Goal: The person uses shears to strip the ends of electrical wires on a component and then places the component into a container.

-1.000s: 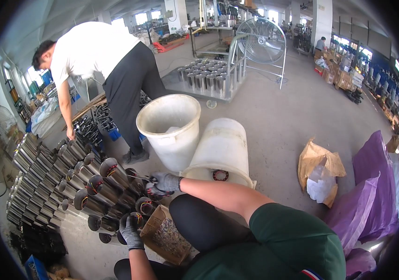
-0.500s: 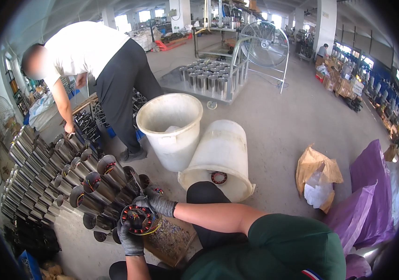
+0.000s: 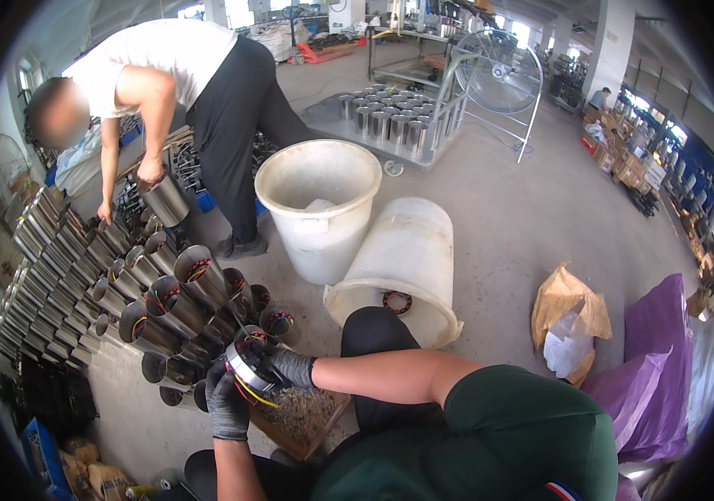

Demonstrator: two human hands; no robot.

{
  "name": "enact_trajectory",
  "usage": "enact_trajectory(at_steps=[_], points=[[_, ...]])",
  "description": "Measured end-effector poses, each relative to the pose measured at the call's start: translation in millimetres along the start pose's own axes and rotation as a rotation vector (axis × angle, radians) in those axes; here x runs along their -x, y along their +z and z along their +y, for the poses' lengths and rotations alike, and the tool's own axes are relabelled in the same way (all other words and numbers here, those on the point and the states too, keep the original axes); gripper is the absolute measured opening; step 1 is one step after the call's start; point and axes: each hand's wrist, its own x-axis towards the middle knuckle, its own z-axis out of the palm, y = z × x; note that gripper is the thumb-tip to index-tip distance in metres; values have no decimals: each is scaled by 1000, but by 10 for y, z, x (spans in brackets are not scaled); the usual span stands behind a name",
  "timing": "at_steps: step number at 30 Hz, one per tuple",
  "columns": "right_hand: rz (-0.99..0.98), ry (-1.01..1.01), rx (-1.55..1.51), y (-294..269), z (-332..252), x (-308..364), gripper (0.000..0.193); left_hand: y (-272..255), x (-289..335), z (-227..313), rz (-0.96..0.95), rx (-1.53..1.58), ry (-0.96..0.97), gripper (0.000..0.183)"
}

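Silver-banded ring with dark and red windings was up in front of the person, tilted, just over the near edge of the metal cylinders and a cardboard box of small scraps. Yellow and red wires trailed from its lower side toward the box. Left hand, in a grey glove, had its grip closed on the ring's left edge. Right hand, gloved likewise, lay against the ring's right side; its fingers were largely hidden, so could not tell how far that grip was closed or what it had hold of. Cylinders lay stacked on their sides to the left, several of the nearer ones showing coloured wires in their mouths. Beyond the hands, a white tub stood upright; just beside it a second tub lay on its side, a wound ring inside its mouth. Co-worker in a white shirt bent over the far end of the stack, one hand on a lifted cylinder, the other down among the stacked ones. Farther off: a trolley bearing upright cylinders, beside a large fan. To the right, crumpled brown paper near purple sacks.
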Motion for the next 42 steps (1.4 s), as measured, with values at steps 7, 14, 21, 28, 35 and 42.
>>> enact_trajectory(at_steps=[7,14,21,28,35,42], points=[[174,737,-2182,35,99,12,28,145,98,138,-14,-380,8,63],[194,1053,-3436,511,-388,71,29,-39,178,192,-144,-628,-25,59],[-191,1149,-3572,138,100,141,32,-27,244,260,80,-539,-54,60],[-762,566,-3554,-98,353,468,14,-366,119,179,20,-748,7,37],[-403,1257,-3354,-37,421,485,13,272,144,288,338,-1459,660,38],[-428,1697,-3268,55,469,407,14,135,236,-16,69,-667,-10,36]])
